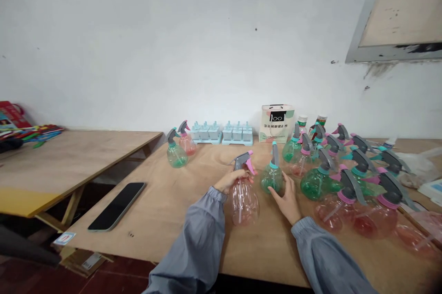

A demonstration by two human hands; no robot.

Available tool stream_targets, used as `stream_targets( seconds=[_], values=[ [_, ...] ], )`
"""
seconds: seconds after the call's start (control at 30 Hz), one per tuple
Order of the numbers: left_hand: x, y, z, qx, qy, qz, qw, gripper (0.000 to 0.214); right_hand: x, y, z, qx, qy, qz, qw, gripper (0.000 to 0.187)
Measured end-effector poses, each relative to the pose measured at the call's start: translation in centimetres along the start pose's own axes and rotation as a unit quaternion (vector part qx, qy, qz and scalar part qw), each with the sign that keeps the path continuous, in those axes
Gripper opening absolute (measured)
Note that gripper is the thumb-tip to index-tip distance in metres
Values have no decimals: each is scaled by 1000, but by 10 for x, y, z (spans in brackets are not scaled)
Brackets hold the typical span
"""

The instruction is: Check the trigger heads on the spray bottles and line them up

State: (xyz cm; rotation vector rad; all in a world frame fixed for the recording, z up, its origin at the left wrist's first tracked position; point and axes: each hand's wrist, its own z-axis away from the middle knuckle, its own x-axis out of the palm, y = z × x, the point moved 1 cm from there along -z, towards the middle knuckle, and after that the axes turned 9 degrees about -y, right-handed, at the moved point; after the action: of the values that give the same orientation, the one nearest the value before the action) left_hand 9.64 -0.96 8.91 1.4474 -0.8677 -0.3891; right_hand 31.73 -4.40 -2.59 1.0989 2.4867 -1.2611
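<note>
My left hand [232,179] is wrapped round the neck of a clear pink spray bottle [244,204], which has a grey head and a pink trigger. Its fingers are partly hidden behind the bottle. Just to the right, my right hand [288,199] grips a green spray bottle [270,178] with a turquoise collar, thumb at the front and fingers along its right side. Whether either bottle rests on the table is hard to tell. Two more bottles, one green [177,155] and one pink [187,144], stand together at the back left.
Several pink and green spray bottles [316,183] crowd the table's right side. Along the wall are light blue popsicle molds [237,133] and a paper bag [276,123]. A phone [117,206] lies near the left edge. Beyond a gap stands another table [86,155].
</note>
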Motion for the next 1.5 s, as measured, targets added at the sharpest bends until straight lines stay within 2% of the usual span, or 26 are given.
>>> stream_targets(
  seconds=[0.17,0.3,0.4,0.5,0.6,0.7,0.77,0.83,0.93,1.03,1.1,1.2,1.33,1.5],
  values=[
    [7,9,3,37,8,-17,999,34,0,-1,-1,1,-3,-2,1000,74],
    [3,9,4,26,46,-12,999,23,-1,-1,0,2,-4,-5,1000,75],
    [3,11,7,31,46,-22,998,24,-1,0,0,9,-10,-7,1000,75],
    [2,19,16,64,48,-90,993,34,0,1,0,13,-12,-7,1000,75],
    [-9,31,30,114,122,-215,962,40,0,1,1,11,-10,-7,1000,75],
    [-36,44,54,162,245,-310,904,40,-1,0,0,11,-13,-3,1000,75],
    [-63,52,75,182,334,-341,860,41,-1,-1,0,13,-18,-2,1000,75],
    [-96,61,99,164,408,-375,816,41,-2,-1,0,14,-18,-4,1000,75],
    [-147,72,134,159,498,-417,743,34,-1,-2,0,11,-9,-7,1000,75],
    [-190,76,160,164,551,-428,697,30,-1,-1,0,12,-11,-7,1000,76],
    [-211,76,170,155,580,-426,677,30,-1,0,0,14,-14,-7,1000,76],
    [-230,75,175,138,602,-434,656,32,-1,1,0,13,-15,-8,1000,76],
    [-240,79,166,147,605,-442,646,31,0,1,0,5,-18,-9,1000,76],
    [-244,84,146,161,599,-428,657,29,1,1,0,4,-22,-11,1000,76]
  ],
)
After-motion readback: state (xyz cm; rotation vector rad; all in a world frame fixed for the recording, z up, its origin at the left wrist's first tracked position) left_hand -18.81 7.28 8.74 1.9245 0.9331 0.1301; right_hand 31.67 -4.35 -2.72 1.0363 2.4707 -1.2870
